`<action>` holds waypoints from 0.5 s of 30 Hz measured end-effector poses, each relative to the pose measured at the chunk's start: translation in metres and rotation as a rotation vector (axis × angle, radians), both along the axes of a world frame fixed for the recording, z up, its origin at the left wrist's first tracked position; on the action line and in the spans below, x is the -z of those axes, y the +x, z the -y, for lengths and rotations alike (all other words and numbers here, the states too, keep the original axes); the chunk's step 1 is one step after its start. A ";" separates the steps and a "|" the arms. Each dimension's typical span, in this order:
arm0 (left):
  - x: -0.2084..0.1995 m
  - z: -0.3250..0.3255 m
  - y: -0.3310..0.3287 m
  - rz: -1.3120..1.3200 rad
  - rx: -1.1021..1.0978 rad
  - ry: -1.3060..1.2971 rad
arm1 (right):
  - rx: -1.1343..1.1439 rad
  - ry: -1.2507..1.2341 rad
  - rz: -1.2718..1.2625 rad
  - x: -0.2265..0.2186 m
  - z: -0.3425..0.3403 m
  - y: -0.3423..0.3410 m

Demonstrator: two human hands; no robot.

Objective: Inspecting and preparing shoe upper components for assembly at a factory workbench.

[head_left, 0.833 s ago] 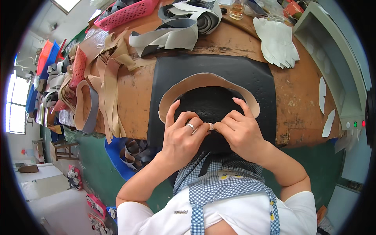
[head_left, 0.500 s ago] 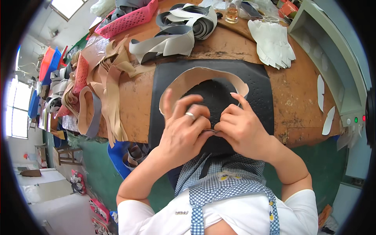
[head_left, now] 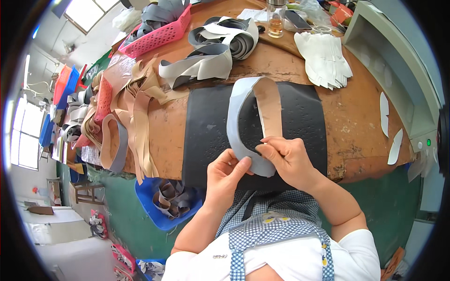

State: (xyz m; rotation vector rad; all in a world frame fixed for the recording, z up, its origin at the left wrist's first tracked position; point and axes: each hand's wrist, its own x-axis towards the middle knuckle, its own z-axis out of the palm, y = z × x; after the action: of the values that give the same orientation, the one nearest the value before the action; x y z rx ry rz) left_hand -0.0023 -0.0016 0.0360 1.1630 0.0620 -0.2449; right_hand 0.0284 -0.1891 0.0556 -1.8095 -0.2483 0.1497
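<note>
A closed band of material (head_left: 240,103), pale blue-grey on one face and tan on the other, stands as a loop over a black mat (head_left: 304,117). My left hand (head_left: 226,175) grips its near lower edge, thumb on the grey face and fingers curled behind. Close by on the right, my right hand (head_left: 288,159) pinches the edge of the loop between thumb and fingers. The band's far end rises away from me, tilted. What lies under my fingertips is partly hidden.
Tan strips (head_left: 139,107) and another loop (head_left: 115,145) lie at left. Grey-white bands (head_left: 206,63), a pink basket (head_left: 159,35), a glass (head_left: 276,21) and white cut pieces (head_left: 323,58) sit farther back. A grey machine housing (head_left: 398,61) borders the right; a blue bin (head_left: 161,218) stands below.
The loop has turned, so its grey face now shows on the left. My left hand has moved down and its fingers have closed on the band. The view has shifted slightly.
</note>
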 end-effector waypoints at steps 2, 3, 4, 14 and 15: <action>-0.001 0.001 0.003 0.051 -0.059 0.062 | -0.024 -0.018 0.030 -0.004 0.004 -0.001; -0.003 0.002 0.003 0.047 -0.080 0.082 | -0.047 -0.036 0.057 -0.005 0.006 -0.003; -0.003 0.003 0.003 0.043 -0.099 0.103 | -0.041 -0.035 0.055 -0.004 0.006 -0.005; -0.002 0.011 0.001 0.017 -0.022 0.111 | -0.035 0.015 0.151 0.012 0.006 -0.011; 0.000 0.009 0.001 0.030 -0.009 0.129 | -0.029 0.010 0.146 0.014 0.005 -0.012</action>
State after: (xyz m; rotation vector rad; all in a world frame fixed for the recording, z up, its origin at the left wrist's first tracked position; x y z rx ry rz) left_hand -0.0016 -0.0104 0.0361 1.2945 0.0567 -0.2181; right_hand 0.0167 -0.1942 0.0421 -1.8100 -0.3783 0.0365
